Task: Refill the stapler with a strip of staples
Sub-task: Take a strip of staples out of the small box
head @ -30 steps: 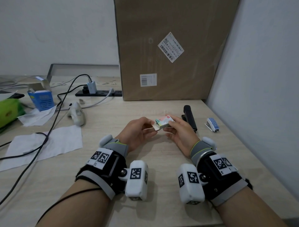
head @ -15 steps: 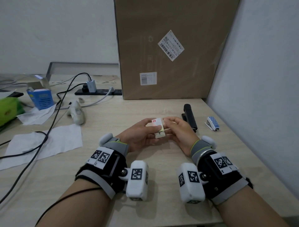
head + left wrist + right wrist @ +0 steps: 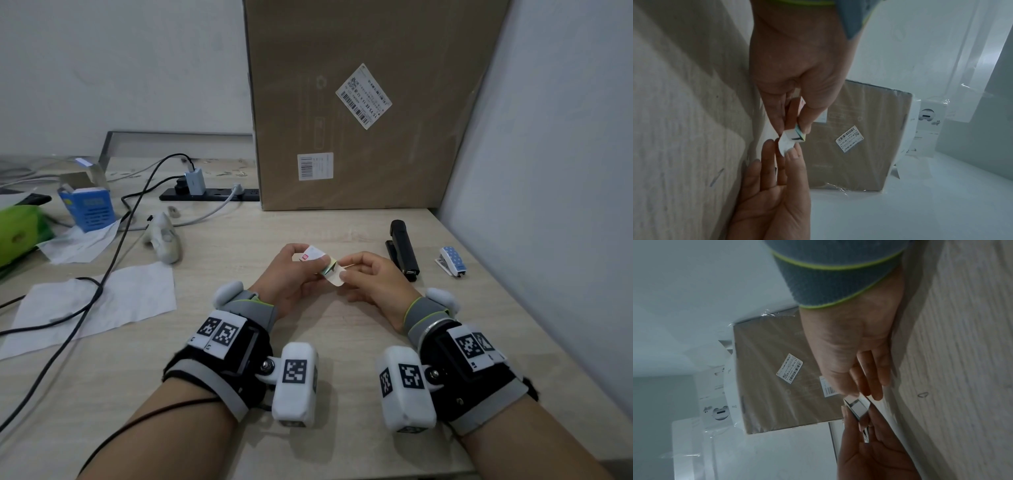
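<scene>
Left hand point(image 3: 291, 274) grips staple box point(image 3: 313, 255); right hand point(image 3: 371, 277) seemingly pinches its flap point(image 3: 334, 275); stapler point(image 3: 404, 250) beside.

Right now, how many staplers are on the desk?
2. A black stapler lies right of the hands; a small blue-and-white stapler lies further right, near the wall. The desk's cluttered left side may hide more.

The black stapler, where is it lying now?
In the head view the black stapler lies on the table, right of the right hand, between it and a small blue-and-white stapler.
</scene>
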A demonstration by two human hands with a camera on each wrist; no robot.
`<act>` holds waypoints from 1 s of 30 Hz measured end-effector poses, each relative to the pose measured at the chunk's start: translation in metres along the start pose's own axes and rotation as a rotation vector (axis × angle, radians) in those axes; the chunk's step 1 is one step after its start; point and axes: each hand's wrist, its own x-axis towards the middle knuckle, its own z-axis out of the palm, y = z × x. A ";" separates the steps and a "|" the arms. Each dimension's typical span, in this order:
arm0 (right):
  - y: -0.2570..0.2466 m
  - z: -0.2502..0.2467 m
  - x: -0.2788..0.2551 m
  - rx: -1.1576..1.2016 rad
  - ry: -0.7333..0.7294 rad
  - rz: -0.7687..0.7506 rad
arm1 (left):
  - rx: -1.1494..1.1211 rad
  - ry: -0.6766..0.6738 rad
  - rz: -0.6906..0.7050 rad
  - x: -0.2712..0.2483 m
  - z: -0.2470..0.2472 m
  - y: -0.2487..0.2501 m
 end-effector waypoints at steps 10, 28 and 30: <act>-0.002 -0.002 0.001 0.100 0.084 -0.079 | -0.030 -0.071 -0.056 0.002 -0.002 0.003; -0.003 -0.003 0.002 0.133 0.101 -0.053 | -0.066 0.119 -0.031 0.006 -0.009 0.002; -0.003 -0.003 0.002 0.124 0.102 -0.051 | -0.052 0.132 -0.048 0.006 -0.010 0.003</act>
